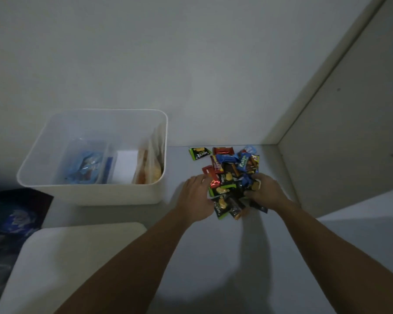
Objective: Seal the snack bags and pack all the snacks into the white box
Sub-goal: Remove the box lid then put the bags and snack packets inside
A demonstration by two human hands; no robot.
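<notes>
A pile of small wrapped snacks (232, 168) in green, red, blue and black wrappers lies on the white surface at centre right. My left hand (196, 197) presses against the pile's left side and my right hand (264, 189) against its right side, fingers curled around several packets. The white box (93, 193) stands open to the left of the pile. Inside it are a clear bag of blue-wrapped snacks (86, 166) and a clear bag of orange snacks (149, 165) leaning on the right wall. One green packet (199, 152) lies apart at the pile's far left.
A white lid (61, 257) lies in front of the box at lower left. Dark blue patterned fabric (11, 220) shows at the left edge. A wall rises behind the surface and a pale cabinet panel (349, 132) closes off the right side.
</notes>
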